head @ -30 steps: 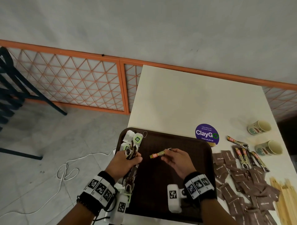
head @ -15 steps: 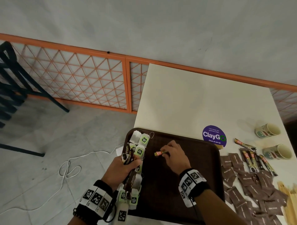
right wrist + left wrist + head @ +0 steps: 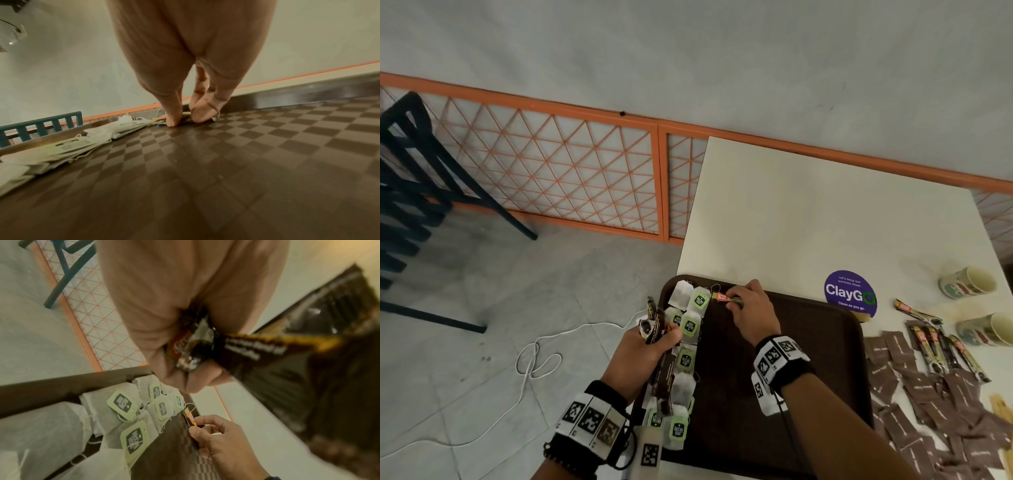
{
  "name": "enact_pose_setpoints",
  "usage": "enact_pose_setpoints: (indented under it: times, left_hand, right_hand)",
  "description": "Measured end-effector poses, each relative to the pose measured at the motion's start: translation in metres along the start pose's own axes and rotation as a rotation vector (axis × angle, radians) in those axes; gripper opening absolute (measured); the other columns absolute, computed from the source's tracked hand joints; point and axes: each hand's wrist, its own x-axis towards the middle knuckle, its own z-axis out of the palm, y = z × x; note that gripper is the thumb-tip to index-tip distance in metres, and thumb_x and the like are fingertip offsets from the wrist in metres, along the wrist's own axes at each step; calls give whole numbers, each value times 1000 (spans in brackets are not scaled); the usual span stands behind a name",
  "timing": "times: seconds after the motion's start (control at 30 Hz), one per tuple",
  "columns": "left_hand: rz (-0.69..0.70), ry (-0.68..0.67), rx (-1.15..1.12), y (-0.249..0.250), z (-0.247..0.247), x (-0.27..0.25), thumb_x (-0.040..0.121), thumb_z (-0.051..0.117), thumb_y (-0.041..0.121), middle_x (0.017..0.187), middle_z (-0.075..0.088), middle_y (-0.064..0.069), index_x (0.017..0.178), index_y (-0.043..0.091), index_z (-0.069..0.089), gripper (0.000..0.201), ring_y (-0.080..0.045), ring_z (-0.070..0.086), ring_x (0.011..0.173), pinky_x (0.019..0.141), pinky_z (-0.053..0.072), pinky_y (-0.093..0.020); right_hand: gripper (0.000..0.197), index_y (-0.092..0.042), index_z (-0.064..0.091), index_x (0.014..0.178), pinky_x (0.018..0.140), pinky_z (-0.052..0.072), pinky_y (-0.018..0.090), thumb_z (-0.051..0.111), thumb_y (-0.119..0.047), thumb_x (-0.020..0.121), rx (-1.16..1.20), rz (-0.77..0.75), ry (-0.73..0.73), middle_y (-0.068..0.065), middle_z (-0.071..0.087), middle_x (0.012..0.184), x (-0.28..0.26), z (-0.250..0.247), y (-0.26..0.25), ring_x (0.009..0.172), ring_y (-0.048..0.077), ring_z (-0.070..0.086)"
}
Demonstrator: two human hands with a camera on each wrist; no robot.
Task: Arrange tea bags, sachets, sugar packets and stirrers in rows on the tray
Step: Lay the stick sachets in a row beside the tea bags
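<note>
A dark brown tray [image 3: 825, 359] with a checkered floor [image 3: 246, 154] lies at the table's near left corner. Several white tea bags [image 3: 690, 329] with green tags [image 3: 122, 403] run in a row along its left side. My right hand [image 3: 751, 308] pinches a thin coffee sachet [image 3: 726, 297] and holds it down on the tray's far left corner, next to the top tea bags. In the right wrist view its fingertips [image 3: 172, 121] press the sachet [image 3: 158, 120] flat. My left hand [image 3: 643, 356] grips a bundle of dark coffee sachets [image 3: 236, 352] above the tray's left edge.
Right of the tray lie several brown sugar packets [image 3: 928, 394], more stick sachets [image 3: 935, 346] and wooden stirrers [image 3: 1001, 411]. Two paper cups [image 3: 967, 286] lie on their sides at the far right. A purple round sticker [image 3: 850, 293] marks the table. A white cable [image 3: 541, 363] lies on the floor.
My right hand has carried the single sachet from mid-tray to the tray's far left corner and lowered it onto the surface. The left hand keeps its bundle, shifted slightly.
</note>
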Motion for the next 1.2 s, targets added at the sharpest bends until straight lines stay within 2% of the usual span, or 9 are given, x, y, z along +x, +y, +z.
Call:
enact_pose_setpoints:
  times: [0.1,0.2,0.33,0.57,0.67,0.77,0.9,1.07,1.2]
  left_hand:
    - [11,9,-49,3,5,1,90,69,18,60,59,2,94,5,70,14,-16,56,55,61,50,-33]
    - [63,72,-82,6,11,2,90,69,23,66,66,1,93,9,71,15,-16,63,63,69,53,-38]
    - [138,145,-123,8,23,4,89,70,21,89,73,-13,97,8,71,15,-31,69,86,87,54,-47]
    - [148,232,-153,9,54,5,87,72,13,71,66,-7,90,0,62,17,-22,63,69,73,55,-41]
    - [58,144,-185,10,54,4,89,70,21,68,64,-5,84,9,65,14,-19,56,60,58,48,-32]
    - [-106,-54,-280,13,53,1,92,64,29,82,68,-9,95,9,65,21,-14,55,57,51,47,-28]
    - [-176,-212,-244,22,57,-4,94,63,23,71,68,-7,109,-2,62,29,-12,52,48,43,45,-23]
    - [-93,-168,-105,12,60,1,88,70,7,60,62,-5,102,4,62,17,-16,51,47,46,44,-27]
    - [47,-29,30,4,59,1,84,74,5,60,57,-1,93,5,63,15,-17,53,46,50,47,-30]
  right_hand:
    - [23,-17,66,114,88,53,41,65,-19,91,13,1,35,0,49,108,-7,-11,-10,89,24,60]
    - [20,-18,69,95,78,52,32,64,-38,91,90,-37,73,-6,57,89,-33,-35,-36,77,12,57]
    - [62,-14,66,78,57,42,19,54,-75,77,246,-80,-321,4,66,73,-95,-54,-80,55,4,51]
    - [28,-15,65,80,60,50,33,70,-42,85,259,-16,-222,3,67,74,-121,-47,-77,63,17,61]
    - [9,-29,69,97,67,53,21,63,-35,93,154,-85,-8,-11,68,87,-121,-49,-55,74,7,63]
    - [31,-28,68,120,64,55,17,70,-24,89,-10,-207,207,-8,66,98,-122,-52,-32,72,5,63]
    - [47,-19,70,118,67,59,24,79,-1,75,-86,-424,346,2,65,100,-126,-58,-6,81,10,64]
    - [46,-23,67,123,79,53,14,74,-4,82,124,-379,269,-6,62,108,-134,-64,-1,90,3,62]
    - [27,-28,67,117,75,57,22,65,-16,93,588,22,-36,-4,71,94,-139,-74,-16,83,10,70]
